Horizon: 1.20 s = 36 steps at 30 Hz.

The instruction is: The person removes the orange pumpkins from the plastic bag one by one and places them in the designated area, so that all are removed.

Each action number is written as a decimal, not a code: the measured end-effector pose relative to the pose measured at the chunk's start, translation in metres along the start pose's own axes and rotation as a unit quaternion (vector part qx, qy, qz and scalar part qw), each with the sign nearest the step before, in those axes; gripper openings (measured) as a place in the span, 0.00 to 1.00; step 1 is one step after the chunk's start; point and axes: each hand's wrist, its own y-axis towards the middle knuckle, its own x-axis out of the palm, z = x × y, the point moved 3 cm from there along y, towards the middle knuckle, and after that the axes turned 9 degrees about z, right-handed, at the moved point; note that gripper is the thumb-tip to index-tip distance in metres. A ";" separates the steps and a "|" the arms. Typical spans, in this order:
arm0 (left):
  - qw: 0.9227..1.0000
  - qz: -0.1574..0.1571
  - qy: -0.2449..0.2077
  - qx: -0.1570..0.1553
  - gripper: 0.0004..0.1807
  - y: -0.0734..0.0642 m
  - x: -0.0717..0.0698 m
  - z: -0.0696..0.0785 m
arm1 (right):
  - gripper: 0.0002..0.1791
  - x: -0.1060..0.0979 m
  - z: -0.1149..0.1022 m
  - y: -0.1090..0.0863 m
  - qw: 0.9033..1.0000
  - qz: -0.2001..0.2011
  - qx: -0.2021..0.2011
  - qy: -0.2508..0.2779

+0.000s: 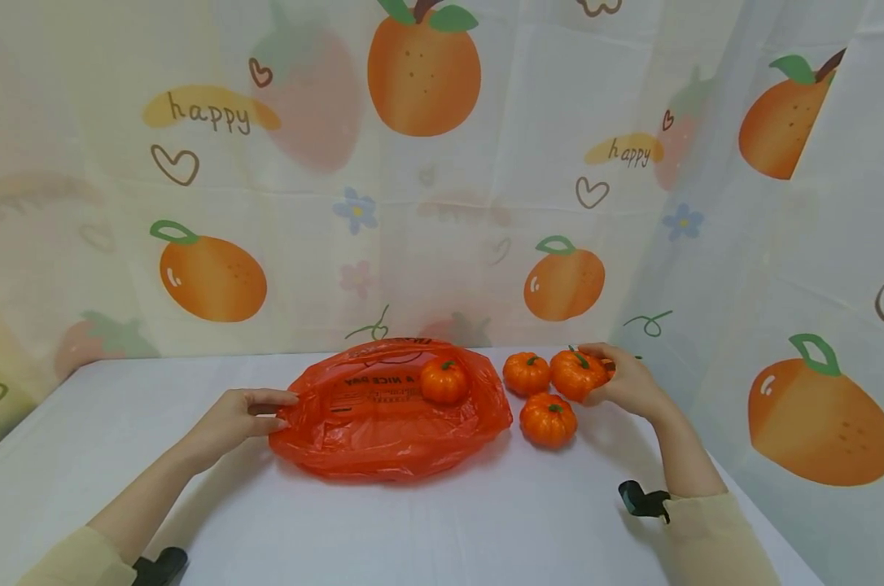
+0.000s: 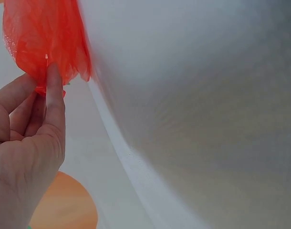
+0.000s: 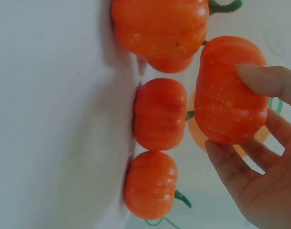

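A red plastic bag (image 1: pixel 383 452) lies spread on the white table with its mouth open, mirrored lettering showing on its inner side. Within that mouth sits one small orange pumpkin (image 1: pixel 444 381). My left hand (image 1: pixel 225 427) pinches the bag's left edge between thumb and fingers; the left wrist view shows the gathered film (image 2: pixel 45 43) at the fingertips. To the right of the bag, my right hand (image 1: pixel 625 382) grips another pumpkin (image 3: pixel 231 90) by its sides, raised off the table. Close by stand a front pumpkin (image 1: pixel 549 420) and one behind it (image 1: pixel 527 373).
In the right wrist view, a middle pumpkin (image 3: pixel 161 114) and a lower pumpkin (image 3: pixel 151 185) stand in a row on the table, largely hidden by my hand in the head view. A fruit-printed curtain (image 1: pixel 442 212) hangs along the table's back edge and right side.
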 end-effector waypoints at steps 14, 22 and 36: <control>1.000 0.001 0.000 -0.003 0.23 0.001 0.001 0.000 | 0.42 -0.006 0.017 -0.006 0.999 -0.014 -0.005 -0.031; 1.000 0.003 0.005 -0.007 0.23 0.000 0.001 0.001 | 0.44 -0.005 0.025 -0.009 0.999 -0.024 0.015 -0.039; 1.000 0.004 0.003 -0.007 0.23 0.000 0.001 0.000 | 0.42 -0.001 0.041 -0.018 0.997 -0.058 0.032 -0.051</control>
